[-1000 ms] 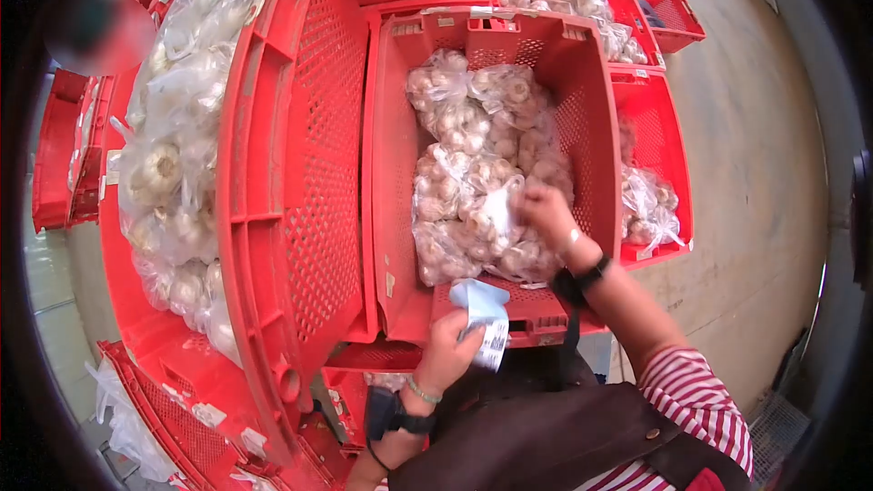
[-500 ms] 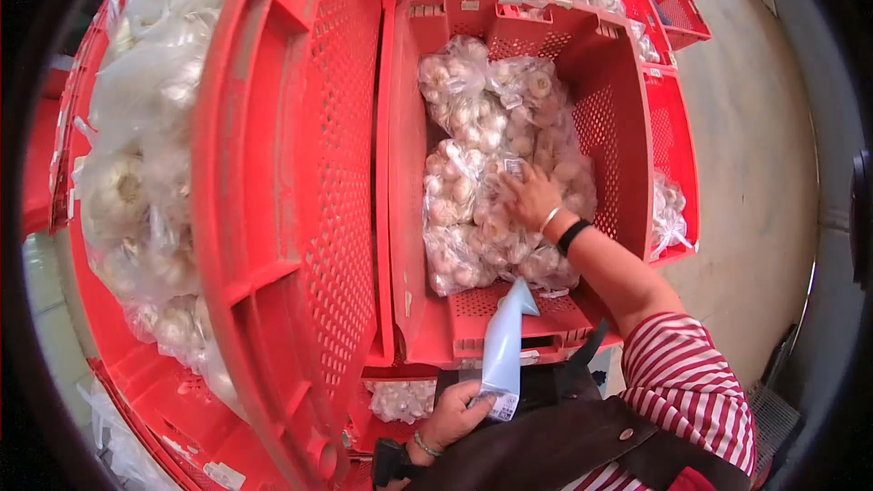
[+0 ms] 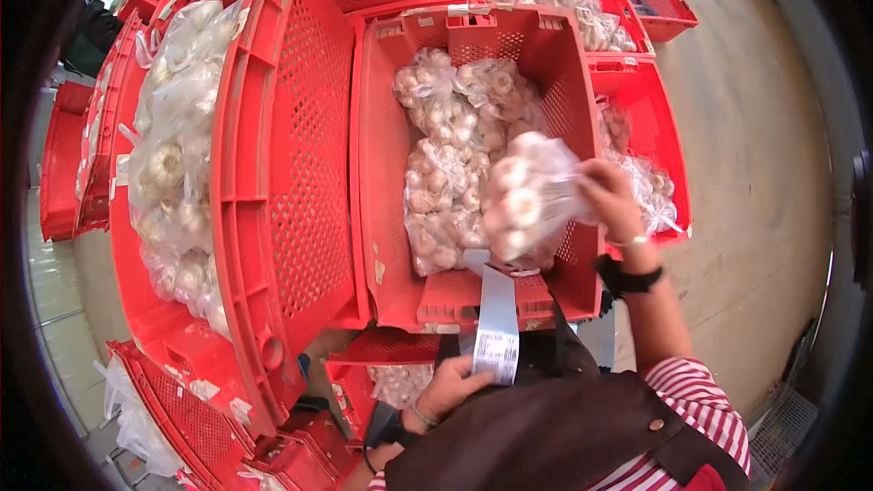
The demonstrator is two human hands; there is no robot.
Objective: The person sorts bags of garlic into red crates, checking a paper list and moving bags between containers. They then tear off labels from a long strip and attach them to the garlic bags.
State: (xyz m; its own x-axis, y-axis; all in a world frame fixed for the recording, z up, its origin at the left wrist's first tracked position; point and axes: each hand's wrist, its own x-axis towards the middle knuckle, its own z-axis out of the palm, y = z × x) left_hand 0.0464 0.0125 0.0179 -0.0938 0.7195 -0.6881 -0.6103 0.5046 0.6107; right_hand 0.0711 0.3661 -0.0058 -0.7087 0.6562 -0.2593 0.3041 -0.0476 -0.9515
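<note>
My right hand (image 3: pixel 611 200) grips the gathered neck of a clear bag of garlic (image 3: pixel 526 205), lifted over the right side of the red crate (image 3: pixel 386 255). The bag hangs tilted and is blurred by motion. Below and to its left, several more garlic bags (image 3: pixel 446 118) lie in the crate. Near my body, my left hand (image 3: pixel 452 389) is closed on the lower end of a strip of labels (image 3: pixel 497 309), pale blue backing with printed white labels. The strip's far end reaches over the crate's near edge.
A tall red crate with large garlic bags (image 3: pixel 173 164) stands on the left, its wall (image 3: pixel 300 145) beside the middle crate. More crates with garlic (image 3: pixel 582 5) stand behind and at the right (image 3: pixel 668 109). Concrete floor (image 3: pixel 746 155) lies further right. A small crate (image 3: pixel 400 345) sits below.
My right hand has taken hold of a garlic bag from the crate and raised it to the right. The view has shifted slightly. My left hand still holds the label strip.
</note>
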